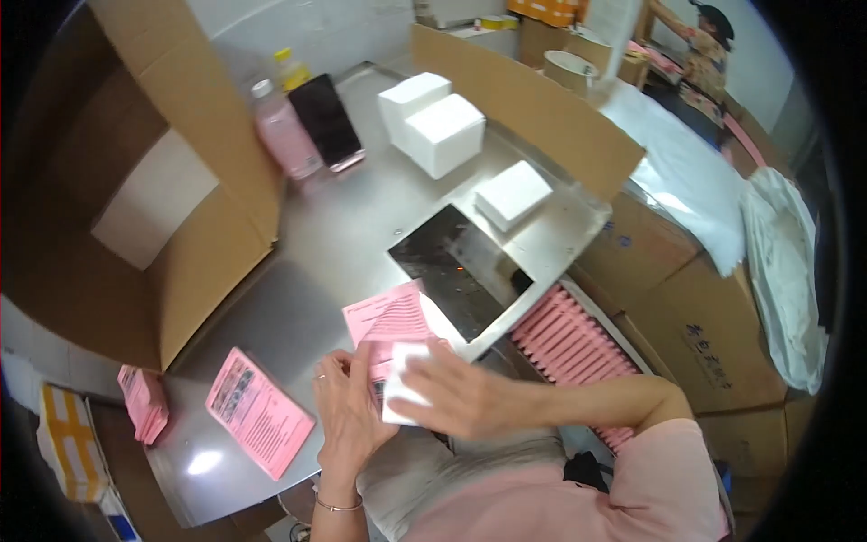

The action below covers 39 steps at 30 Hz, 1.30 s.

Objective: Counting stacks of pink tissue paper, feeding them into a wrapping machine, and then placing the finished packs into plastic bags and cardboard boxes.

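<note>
In front of my body, at the table's near edge, my left hand holds a pink printed leaflet by its side, fingers closed on it. A bracelet circles that wrist. My right hand, smeared by motion, grips a white piece against the leaflet. Whether that piece is a small box or a folded card I cannot tell. To the left lies a stack of pink leaflets, with a smaller pink bundle beyond it at the table's edge.
An open cardboard box stands at the left. White boxes sit at the back near a dark phone and a pink bottle. A rectangular opening cuts the metal table. Below right is a crate of pink pieces. Another person works far right.
</note>
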Available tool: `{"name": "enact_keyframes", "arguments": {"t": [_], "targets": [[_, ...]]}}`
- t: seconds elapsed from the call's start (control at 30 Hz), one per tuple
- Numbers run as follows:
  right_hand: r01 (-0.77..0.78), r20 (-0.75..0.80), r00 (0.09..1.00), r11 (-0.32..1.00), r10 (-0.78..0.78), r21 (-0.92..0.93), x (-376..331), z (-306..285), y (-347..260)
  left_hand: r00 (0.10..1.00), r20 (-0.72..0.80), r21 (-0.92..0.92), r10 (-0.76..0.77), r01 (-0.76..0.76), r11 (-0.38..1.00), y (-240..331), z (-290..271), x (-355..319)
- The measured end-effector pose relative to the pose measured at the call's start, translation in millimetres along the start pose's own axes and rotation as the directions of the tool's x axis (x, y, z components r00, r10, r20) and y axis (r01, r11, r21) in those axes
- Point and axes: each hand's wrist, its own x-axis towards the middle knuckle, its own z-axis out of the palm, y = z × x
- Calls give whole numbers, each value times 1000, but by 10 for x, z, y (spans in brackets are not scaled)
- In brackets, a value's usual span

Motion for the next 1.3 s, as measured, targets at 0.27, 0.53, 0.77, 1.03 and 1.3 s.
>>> {"name": "enact_keyframes", "arguments": {"t": [0.27, 0.53, 0.77, 1.03, 1.3], "targets": [[-447, 188, 865, 885, 465, -134, 426, 627, 892, 984, -175, -128, -41, 18, 992, 190, 174, 162], [-308, 86, 950, 948, 302, 81, 578, 565, 406, 920, -390, -43, -36, 21, 999, 150, 144, 0], [-503, 134, 846, 687, 516, 524, 615, 427, 121, 895, -432, -375, -106, -71, 924, -176, 297, -102], [-332, -64, 912, 820, 406, 466, 615, 125, 80, 776, -609, -121, -165, 115, 986, -527, -766, -730], [-510, 2, 783, 641, 621, 574, 145, 43, -74, 893, -428, 243, -137, 260, 935, -670, -519, -592]]}}
